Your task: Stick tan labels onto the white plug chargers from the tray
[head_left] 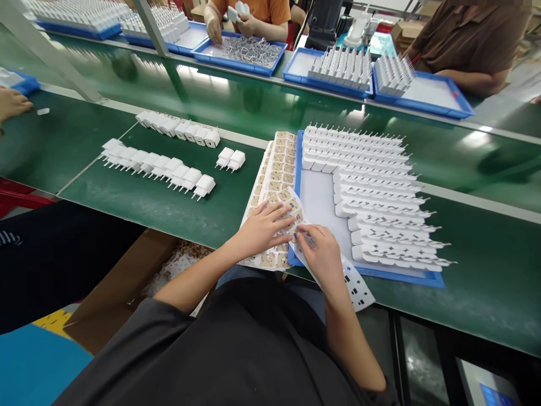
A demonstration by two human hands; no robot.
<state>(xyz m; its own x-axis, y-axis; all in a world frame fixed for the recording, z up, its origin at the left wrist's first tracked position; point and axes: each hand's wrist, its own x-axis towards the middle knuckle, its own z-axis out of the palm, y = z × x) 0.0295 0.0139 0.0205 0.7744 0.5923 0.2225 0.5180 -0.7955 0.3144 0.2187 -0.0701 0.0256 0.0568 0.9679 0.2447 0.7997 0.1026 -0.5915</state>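
Observation:
My left hand [264, 228] lies with its fingers spread on a white sticker sheet [357, 290] with tan and dark patches. My right hand [322, 254] is closed in a pinch at that sheet, near the left fingertips; whether a single sticker has come loose between thumb and forefinger cannot be made out. Beneath the hands is a stack of similar sheets [282, 160], overlapping the left edge of a blue tray [300, 169]. White plug adapters [380, 194] stand in tight rows inside this tray, their pins pointing up and right.
Left of the sheets, white adapters [158, 164] lie in a row, with another row [181, 128] behind and two adapters [230, 159] apart. Co-workers sit across the green bench with blue trays [239, 67]. Another person's hand [14, 104] shows far left. A cardboard box [122, 287] stands below.

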